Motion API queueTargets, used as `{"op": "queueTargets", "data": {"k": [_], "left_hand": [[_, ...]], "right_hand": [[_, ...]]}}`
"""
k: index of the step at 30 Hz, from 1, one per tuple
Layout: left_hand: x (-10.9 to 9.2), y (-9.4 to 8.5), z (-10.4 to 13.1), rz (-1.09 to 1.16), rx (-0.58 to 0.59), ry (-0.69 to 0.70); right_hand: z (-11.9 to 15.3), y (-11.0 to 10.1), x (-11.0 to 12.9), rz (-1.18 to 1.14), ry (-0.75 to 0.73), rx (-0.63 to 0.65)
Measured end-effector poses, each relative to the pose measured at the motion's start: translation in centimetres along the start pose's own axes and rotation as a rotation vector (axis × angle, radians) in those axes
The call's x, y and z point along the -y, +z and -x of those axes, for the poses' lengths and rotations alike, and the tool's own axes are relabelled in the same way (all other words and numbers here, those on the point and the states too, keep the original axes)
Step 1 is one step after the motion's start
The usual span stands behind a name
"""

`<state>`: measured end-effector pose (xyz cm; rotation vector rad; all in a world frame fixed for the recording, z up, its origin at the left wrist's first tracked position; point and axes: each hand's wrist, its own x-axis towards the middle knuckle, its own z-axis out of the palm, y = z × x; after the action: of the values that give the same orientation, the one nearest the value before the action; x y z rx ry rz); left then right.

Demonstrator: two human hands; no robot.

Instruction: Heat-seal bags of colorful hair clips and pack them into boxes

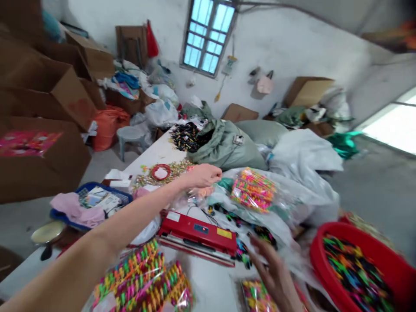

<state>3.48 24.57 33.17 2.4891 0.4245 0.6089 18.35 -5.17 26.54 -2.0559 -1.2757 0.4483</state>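
Note:
My left hand (205, 175) is stretched far across the table, its fingers curled together; whatever they hold, if anything, is hidden. Just below it lie crumpled clear plastic and some pinkish-orange pieces (204, 191). To its right, a clear bag of bright pink, orange and yellow pieces (254, 189) rests on white plastic sheeting. My right hand (273, 273), smeared by motion, has its fingers apart over a smaller packet of colourful pieces (256, 297). Between my arms sits a red bag sealer (198, 234) with a lit display. Larger packs of multicoloured pieces (146, 277) lie in front.
A red tub (328, 268) of colourful pieces stands at the right. Grey-green sacks (230, 147) and a black pile (185, 136) occupy the table's far end. A blue basket (69, 215) is at left, with cardboard boxes (42, 169) and a stool (131, 134) beyond.

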Motion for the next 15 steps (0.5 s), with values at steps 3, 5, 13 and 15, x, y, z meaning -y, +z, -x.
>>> {"op": "queueTargets", "data": {"k": [3, 5, 13, 15], "left_hand": [[-5.4, 2.2, 1.6, 0.104, 0.157, -0.029], [-8.0, 5.8, 3.1, 0.223, 0.242, -0.073], [-13.9, 24.0, 16.5, 0.352, 0.537, -0.408], [-13.5, 25.6, 18.6, 0.304, 0.668, -0.371]], "right_hand": [[-3.6, -3.7, 3.2, 0.117, -0.331, -0.152], [-4.9, -4.4, 4.0, 0.082, -0.409, -0.035], [6.5, 1.4, -10.0, 0.027, -0.097, 0.85], [9.0, 2.4, -12.8, 0.131, -0.148, 0.776]]}}
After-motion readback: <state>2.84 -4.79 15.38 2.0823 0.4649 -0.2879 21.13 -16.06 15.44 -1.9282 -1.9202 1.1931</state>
